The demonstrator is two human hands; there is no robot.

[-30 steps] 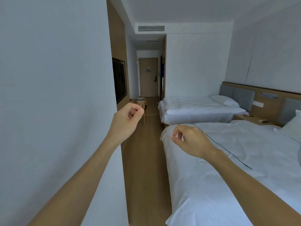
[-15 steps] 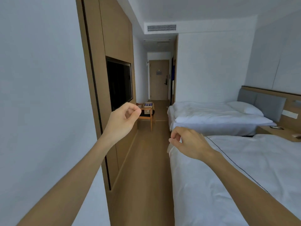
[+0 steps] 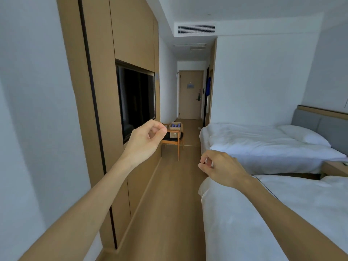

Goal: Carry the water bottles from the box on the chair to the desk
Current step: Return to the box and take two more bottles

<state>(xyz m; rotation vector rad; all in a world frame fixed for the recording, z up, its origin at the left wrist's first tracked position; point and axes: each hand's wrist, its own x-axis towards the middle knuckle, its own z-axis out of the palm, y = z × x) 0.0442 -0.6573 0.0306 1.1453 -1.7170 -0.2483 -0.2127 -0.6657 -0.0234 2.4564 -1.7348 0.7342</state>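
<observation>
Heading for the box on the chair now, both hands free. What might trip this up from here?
1. The aisle between the near bed and the wood wall panel looks narrow, so a full load may brush the mattress corner.
2. The box sits near the front edge of the chair and might slide when bottles are pulled out.

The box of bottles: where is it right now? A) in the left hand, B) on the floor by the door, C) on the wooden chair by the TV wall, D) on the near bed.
C: the box sits on the seat of the wooden chair beyond the TV, bottle tops showing; both hands are empty.
</observation>
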